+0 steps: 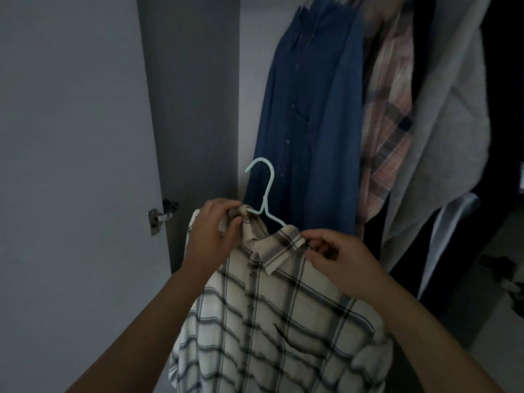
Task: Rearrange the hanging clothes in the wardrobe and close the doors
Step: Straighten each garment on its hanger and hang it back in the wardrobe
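A white shirt with dark checks [272, 321] hangs low in front of me on a pale green hanger [265, 191], off the rail. My left hand [212, 231] grips the shirt's left shoulder where it bunches over the hanger's arm. My right hand [337, 262] pinches the right side of the collar. The hanger's hook points up and to the left, free in the air. Behind it, inside the wardrobe, hang a blue denim shirt [309, 117], a pink plaid shirt [388, 131] and a light grey garment [442, 129].
The open wardrobe door [73, 165] fills the left, with a metal hinge [160, 217] on its inner edge next to the grey side panel [195, 95]. The wardrobe's right side is dark, with dim shapes low down.
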